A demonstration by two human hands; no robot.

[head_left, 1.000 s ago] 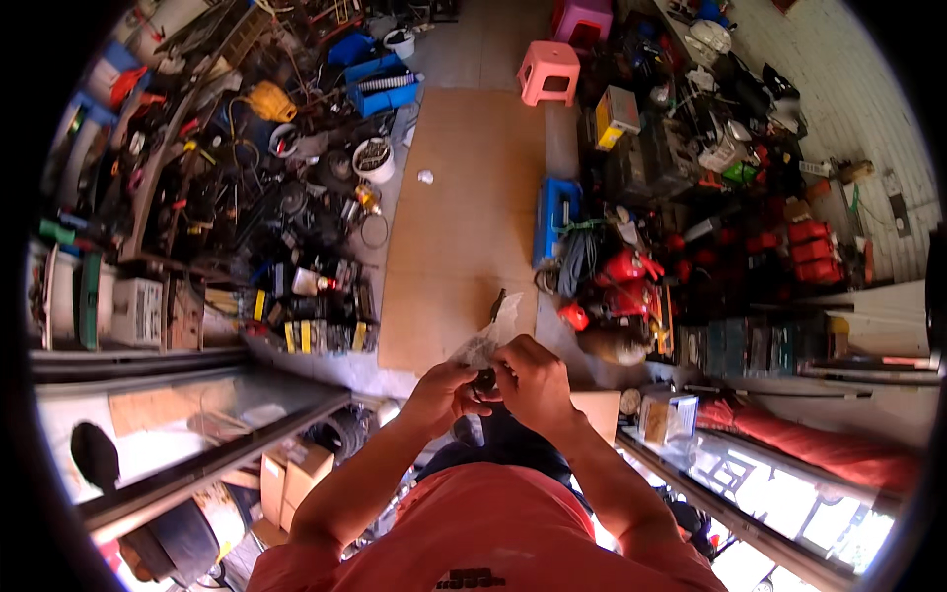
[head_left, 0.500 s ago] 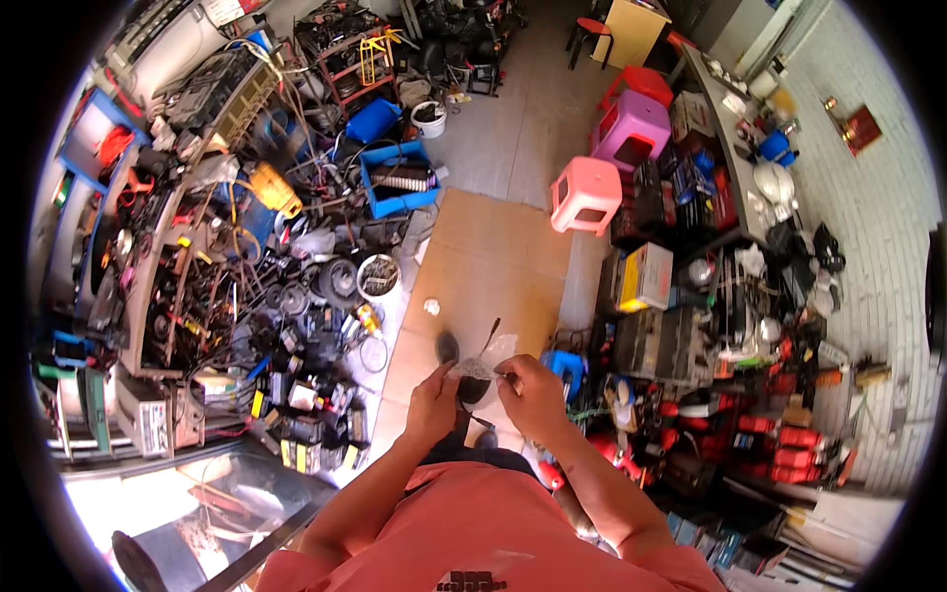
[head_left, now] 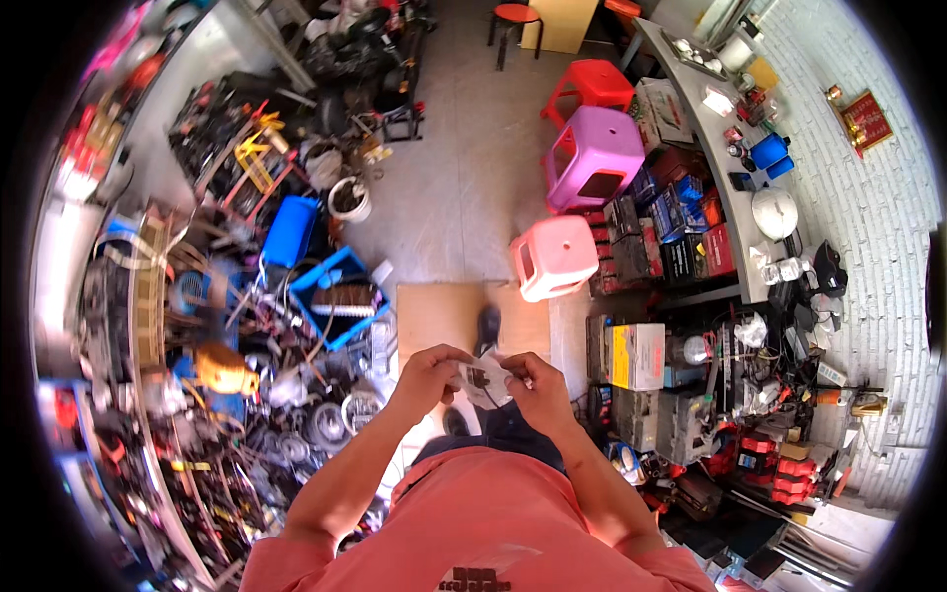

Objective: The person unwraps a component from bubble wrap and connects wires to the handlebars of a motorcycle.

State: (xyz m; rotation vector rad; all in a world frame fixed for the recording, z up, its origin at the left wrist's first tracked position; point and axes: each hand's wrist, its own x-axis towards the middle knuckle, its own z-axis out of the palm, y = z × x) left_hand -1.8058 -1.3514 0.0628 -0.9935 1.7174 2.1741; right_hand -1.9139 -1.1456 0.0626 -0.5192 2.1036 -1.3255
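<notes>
In front of my waist I hold a crumpled clear plastic bag (head_left: 482, 383) with a small dark item showing in or behind it; what it is I cannot make out. My left hand (head_left: 426, 385) pinches the bag's left side with curled fingers. My right hand (head_left: 538, 397) grips its right side, thumb and forefinger on the plastic. Beyond the bag my dark shoe (head_left: 487, 326) is on a flattened cardboard sheet (head_left: 427, 311).
A pink stool (head_left: 557, 252), a purple stool (head_left: 607, 148) and a red stool (head_left: 602, 79) line the walkway's right, beside a long cluttered bench (head_left: 740, 197). Blue bins (head_left: 326, 276), a white bucket (head_left: 350, 197) and piled parts crowd the left. Grey floor (head_left: 459, 178) lies ahead.
I have moved forward along the walkway: the stools and blue bins are nearer, more far floor shows. Both hands still hold the bag, now flattened, with less of the dark item showing.
</notes>
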